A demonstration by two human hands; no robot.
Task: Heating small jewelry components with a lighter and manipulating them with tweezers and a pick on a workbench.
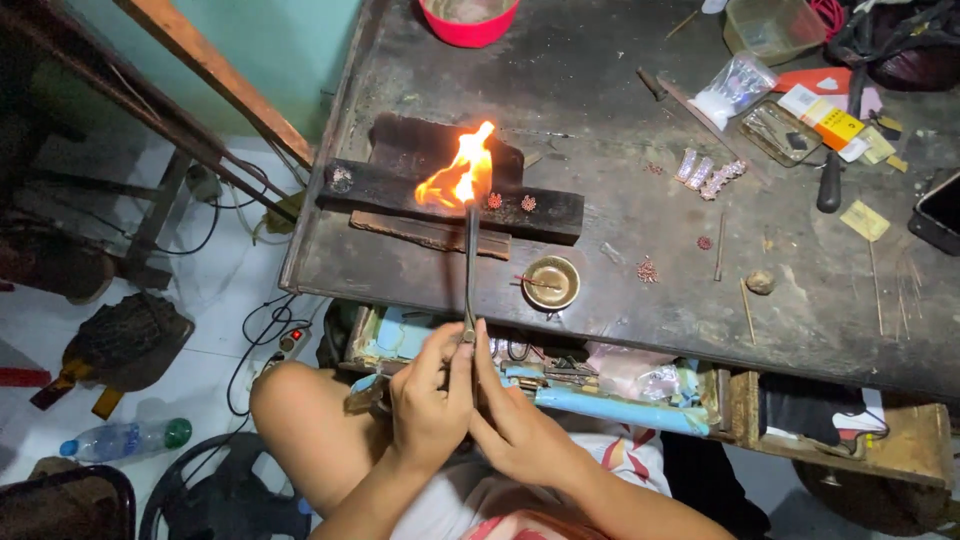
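Torch pipe (470,262), a thin dark metal tube, rises from both hands over the edge of a dark workbench (620,290), its orange flame (458,178) licking a charred wooden block (400,190). Left hand (430,400) and right hand (515,420) close their fingers around the pipe's lower end. Two small reddish ornaments (511,202) rest on the block, a small brass bowl (551,282) nearby.

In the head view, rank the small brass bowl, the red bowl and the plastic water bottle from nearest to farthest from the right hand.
From the right hand:
1. Small brass bowl, on the bench just above the hand.
2. Plastic water bottle, on the floor, far left.
3. Red bowl, at the bench's far edge.
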